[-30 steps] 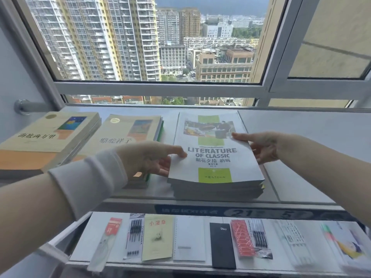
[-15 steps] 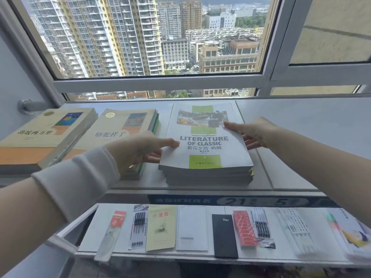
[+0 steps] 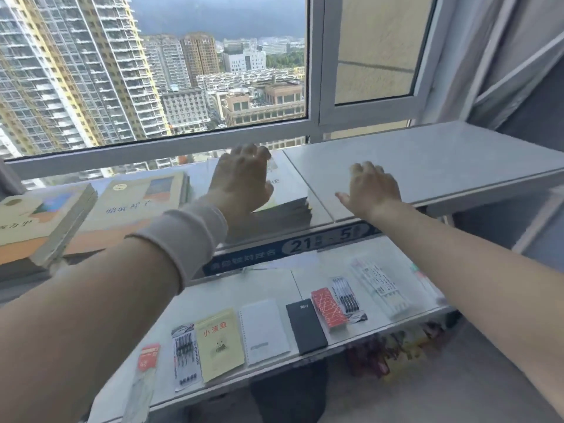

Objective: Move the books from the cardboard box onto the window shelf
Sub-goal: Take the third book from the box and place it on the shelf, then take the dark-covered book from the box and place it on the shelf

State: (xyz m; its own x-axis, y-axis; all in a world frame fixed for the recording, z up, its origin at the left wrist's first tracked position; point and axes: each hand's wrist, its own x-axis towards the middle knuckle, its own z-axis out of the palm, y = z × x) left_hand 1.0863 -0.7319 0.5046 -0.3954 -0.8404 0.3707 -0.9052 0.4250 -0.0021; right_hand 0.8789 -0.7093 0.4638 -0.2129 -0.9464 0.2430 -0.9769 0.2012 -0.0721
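Note:
Three stacks of books lie side by side on the grey window shelf. The white stack with a green-and-white cover is the right-hand one; my left hand, fingers spread, hovers over it and hides most of the cover. To its left lie a cream stack and another cream stack at the far left. My right hand is open above the bare shelf just right of the white stack, holding nothing. The cardboard box is out of view.
A lower glass shelf below holds stationery: pen packs, a yellow notebook, a white spiral pad, a black diary and a red packet. The window frame rises behind the shelf.
Both hands have let go of the white stack and lifted off it. The right hand moved right over bare shelf. The view has swung to the right.

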